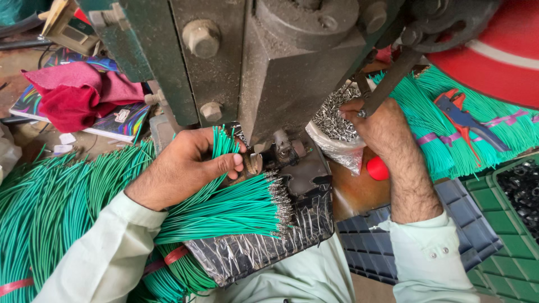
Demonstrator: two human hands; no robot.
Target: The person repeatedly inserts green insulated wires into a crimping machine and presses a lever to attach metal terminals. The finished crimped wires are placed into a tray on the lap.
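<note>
Cluttered workbench [33,140], green crates [505,252]

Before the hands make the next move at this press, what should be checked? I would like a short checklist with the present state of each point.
1. Left hand holds a bunch of green wires near the press tool: ok.
2. Left fingertips are apart from the tool: not ok, they are very close to it.
3. Right hand is away from the tool, at the bag of metal terminals: ok.
4. Finished wires with terminals lie on the foil-covered tray, beside the tool: ok.
5. A terminal sits in the tool: cannot tell, the spot is too small and partly hidden.
6. Right hand's grip on a terminal: cannot tell.
</note>
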